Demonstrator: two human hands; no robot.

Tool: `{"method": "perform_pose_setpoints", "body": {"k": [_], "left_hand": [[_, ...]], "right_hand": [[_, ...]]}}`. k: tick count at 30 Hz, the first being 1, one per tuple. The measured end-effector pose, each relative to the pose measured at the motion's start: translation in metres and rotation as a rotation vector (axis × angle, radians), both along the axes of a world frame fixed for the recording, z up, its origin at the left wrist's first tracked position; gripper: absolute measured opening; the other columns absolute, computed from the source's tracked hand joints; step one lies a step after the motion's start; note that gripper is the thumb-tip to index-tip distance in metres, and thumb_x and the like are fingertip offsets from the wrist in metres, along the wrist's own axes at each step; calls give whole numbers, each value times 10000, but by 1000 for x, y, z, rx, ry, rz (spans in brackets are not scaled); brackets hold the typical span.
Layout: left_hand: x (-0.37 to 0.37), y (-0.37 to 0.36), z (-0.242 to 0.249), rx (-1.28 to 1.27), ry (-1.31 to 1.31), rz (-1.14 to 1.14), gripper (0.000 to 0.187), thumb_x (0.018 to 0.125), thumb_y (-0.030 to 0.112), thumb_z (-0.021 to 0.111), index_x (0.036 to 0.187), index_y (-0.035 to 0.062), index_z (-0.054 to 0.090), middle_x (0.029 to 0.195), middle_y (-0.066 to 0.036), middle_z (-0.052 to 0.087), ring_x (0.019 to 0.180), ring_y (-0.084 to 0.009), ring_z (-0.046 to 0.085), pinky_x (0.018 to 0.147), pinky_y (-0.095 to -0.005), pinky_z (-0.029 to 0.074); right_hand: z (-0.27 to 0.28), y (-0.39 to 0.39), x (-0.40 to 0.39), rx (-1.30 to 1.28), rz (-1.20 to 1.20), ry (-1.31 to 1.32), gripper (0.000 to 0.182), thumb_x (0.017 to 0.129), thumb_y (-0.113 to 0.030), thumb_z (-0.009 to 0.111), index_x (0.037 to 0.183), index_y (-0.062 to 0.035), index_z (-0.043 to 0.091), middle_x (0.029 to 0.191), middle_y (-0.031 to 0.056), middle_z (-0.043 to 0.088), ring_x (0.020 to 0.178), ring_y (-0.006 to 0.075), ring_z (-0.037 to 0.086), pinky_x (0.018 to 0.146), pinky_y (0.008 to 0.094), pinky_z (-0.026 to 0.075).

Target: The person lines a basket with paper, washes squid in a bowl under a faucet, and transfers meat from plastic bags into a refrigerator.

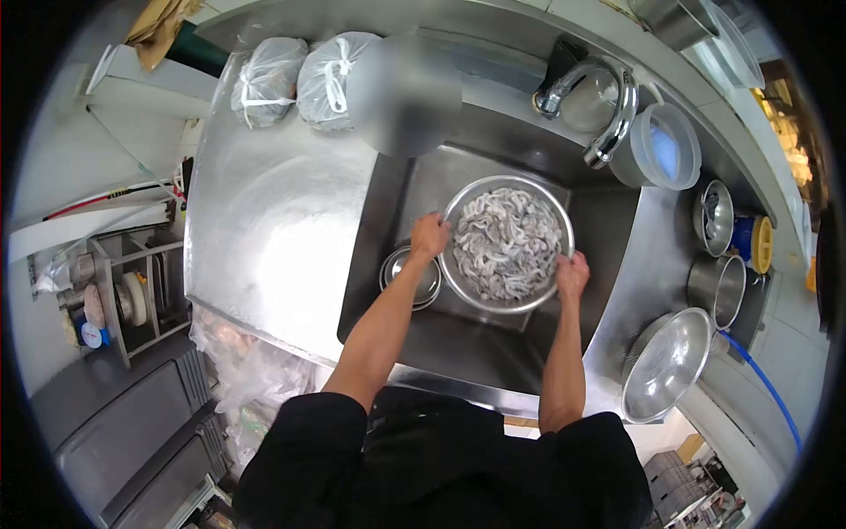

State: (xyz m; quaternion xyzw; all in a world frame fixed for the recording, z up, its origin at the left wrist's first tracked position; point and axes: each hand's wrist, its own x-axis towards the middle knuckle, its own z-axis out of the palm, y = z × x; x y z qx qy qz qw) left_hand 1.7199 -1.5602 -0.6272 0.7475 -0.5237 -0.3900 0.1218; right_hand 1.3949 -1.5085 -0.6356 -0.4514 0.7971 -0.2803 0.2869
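A round metal bowl [502,308] sits within the sink [463,339], full of glistening pale grey and white seafood pieces [508,242] that resemble peeled shrimp. My left hand [430,236] is closed on the bowl's left rim. On the lower right side, my right hand [573,275] grips the same rim, fingers partly hidden beneath it. Smaller round metal dishes [426,289] lie at the sink's left, partly covered by my left forearm.
A chrome faucet [624,110] arches over the back right corner. Two tied plastic bags [330,84] rest on the steel counter [264,194] to the left. On the right ledge stand a plastic tub [680,167], a metal pot [728,291] and a tilted metal bowl [667,363].
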Motion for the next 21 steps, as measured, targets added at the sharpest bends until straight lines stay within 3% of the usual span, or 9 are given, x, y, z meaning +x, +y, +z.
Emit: {"method": "perform_pose_setpoints", "body": {"k": [1, 3, 5, 7, 11, 15, 17, 19, 21], "left_hand": [[0, 6, 18, -9, -9, 2, 196, 779, 208, 591, 818, 17, 602, 868, -226, 626, 857, -413, 588, 743, -478, 452], [5, 17, 47, -180, 32, -75, 224, 796, 235, 597, 781, 12, 589, 806, -231, 612, 807, -436, 577, 702, -499, 446], [10, 25, 63, -236, 42, -43, 242, 802, 247, 592, 761, 8, 579, 769, -225, 603, 767, -433, 573, 667, -501, 438], [11, 29, 81, -298, 56, -27, 263, 808, 259, 587, 742, 5, 569, 731, -220, 595, 726, -429, 569, 632, -503, 430], [31, 27, 129, -459, 94, 14, 261, 810, 232, 596, 700, 0, 549, 702, -218, 578, 701, -428, 560, 599, -488, 423], [88, 51, 155, -491, 155, 13, 244, 806, 238, 602, 706, 17, 576, 691, -200, 593, 656, -398, 569, 586, -466, 437], [128, 69, 175, -414, 167, 120, 291, 786, 262, 642, 674, 13, 542, 602, -176, 544, 546, -338, 518, 536, -422, 415], [179, 87, 179, -513, 86, 182, 352, 766, 238, 694, 607, 18, 470, 499, -33, 410, 497, -123, 370, 465, -321, 336], [229, 105, 198, -488, 122, 353, 405, 747, 225, 718, 566, 49, 402, 505, 34, 319, 512, -85, 295, 444, -302, 274]], "right_hand": [[13, 8, -3, -102, 21, 15, 255, 702, -146, 566, 880, 20, 639, 938, 134, 632, 817, 234, 600, 753, 342, 455], [38, 24, -5, -12, -207, -434, 223, 718, -126, 578, 863, 28, 648, 809, 67, 641, 720, 150, 587, 686, 288, 462], [53, 33, -8, 10, -109, -238, 201, 731, -77, 560, 874, 28, 655, 742, 26, 635, 666, 102, 561, 632, 252, 455], [77, 40, -3, -18, -117, -570, 191, 732, -36, 528, 864, 31, 649, 732, 28, 624, 645, 108, 551, 601, 260, 444], [85, 46, 17, -61, -163, -401, 120, 707, -39, 520, 755, 26, 608, 636, -13, 538, 553, 84, 463, 507, 257, 369], [159, 32, 77, -107, -108, -396, 83, 689, -65, 542, 691, 7, 583, 607, -30, 490, 538, 59, 408, 486, 244, 335], [175, 26, 109, -149, 24, -403, 146, 696, -55, 534, 777, 18, 631, 637, -25, 518, 568, 60, 432, 511, 239, 354], [195, 19, 165, -148, 82, -485, 212, 708, -62, 537, 858, 28, 657, 668, -21, 529, 611, 73, 470, 561, 246, 383], [196, 13, 215, -131, 271, -465, 235, 733, -76, 543, 912, 9, 670, 739, 22, 603, 695, 111, 545, 649, 292, 439]]}}
